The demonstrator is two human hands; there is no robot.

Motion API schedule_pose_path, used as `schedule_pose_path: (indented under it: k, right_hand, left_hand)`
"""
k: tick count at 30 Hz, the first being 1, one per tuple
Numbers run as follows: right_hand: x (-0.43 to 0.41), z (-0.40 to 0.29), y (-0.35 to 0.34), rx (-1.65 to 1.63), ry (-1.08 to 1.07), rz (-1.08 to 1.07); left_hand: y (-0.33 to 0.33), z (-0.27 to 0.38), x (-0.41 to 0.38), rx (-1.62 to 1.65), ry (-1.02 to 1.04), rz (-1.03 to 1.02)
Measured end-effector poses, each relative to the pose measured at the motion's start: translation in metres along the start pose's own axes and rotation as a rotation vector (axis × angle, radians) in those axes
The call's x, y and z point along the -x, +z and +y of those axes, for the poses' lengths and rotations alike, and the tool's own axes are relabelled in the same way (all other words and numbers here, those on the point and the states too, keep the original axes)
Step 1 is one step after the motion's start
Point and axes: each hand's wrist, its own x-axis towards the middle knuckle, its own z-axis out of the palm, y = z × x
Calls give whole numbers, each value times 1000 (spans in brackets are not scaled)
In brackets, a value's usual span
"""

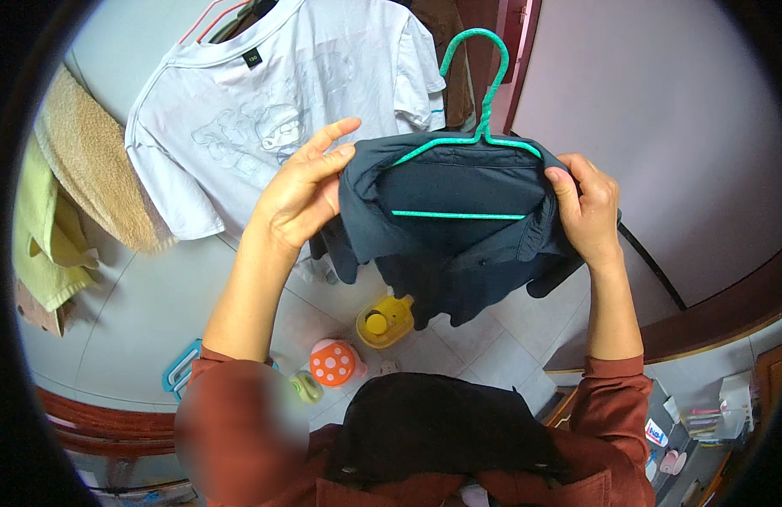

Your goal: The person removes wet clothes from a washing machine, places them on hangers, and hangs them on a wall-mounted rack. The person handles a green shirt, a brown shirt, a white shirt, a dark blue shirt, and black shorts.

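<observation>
A dark collared garment (454, 253) is spread on a green hanger (486, 104) in front of me, and the hanger's hook stands above the collar. At the garment's left shoulder, my left hand (312, 184) pinches the fabric between thumb and fingers, with the index finger raised. My right hand (584, 203) grips the cloth at the right side, the thumb lying on the collar edge. The hanger's bottom bar shows inside the neck opening. Just behind my left hand hangs a white printed T-shirt (251, 120).
Tan (105, 171) and yellow-green (45, 234) towels hang at the left. Below, on the tiled floor, are a yellow container (386, 322) and a red stool-like item with white dots (332, 363). A counter (673, 437) with small items is at the lower right.
</observation>
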Motion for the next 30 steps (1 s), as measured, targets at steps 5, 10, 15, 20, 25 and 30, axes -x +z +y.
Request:
schedule_pose_path:
  k: [5,10,15,20,25,30]
  right_hand:
    - [3,-6,-5,-123,97,-32]
    - [3,-12,-7,-173,82,-13]
    - [6,-12,-20,-183,200,33]
    - [9,-4,-19,-271,270,68]
    - [11,-9,-20,-222,261,44]
    - [19,0,-24,-205,260,56]
  left_hand:
    - [7,-6,6,-547,354,114]
    - [28,-7,15,-820,583,218]
    - [10,-6,24,-899,796,358]
    - [8,-36,47,-706,680,357]
    - [34,-73,34,-574,501,265]
    - [26,-65,40,133,284,-167]
